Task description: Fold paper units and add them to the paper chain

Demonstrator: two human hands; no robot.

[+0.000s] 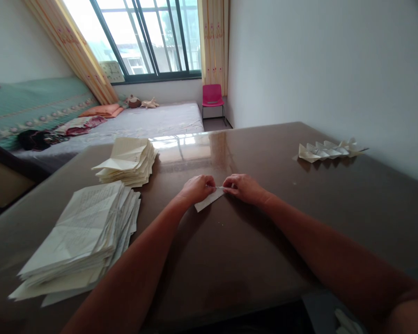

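A small folded piece of white paper (pixel 209 200) lies on the dark brown table (pixel 230 260) near its middle. My left hand (pixel 196 189) has its fingers curled and pinches the paper's upper left edge. My right hand (pixel 244 187) is closed too and pinches the same paper from the right. The two hands nearly touch above the paper, and most of it is hidden under them.
A thick stack of printed sheets (pixel 80 236) lies at the near left. Behind it is a pile of folded papers (pixel 128 161). A row of finished folded paper shapes (pixel 329 150) sits at the far right by the wall. Beyond the table are a bed (pixel 153 121) and a pink chair (pixel 212 96).
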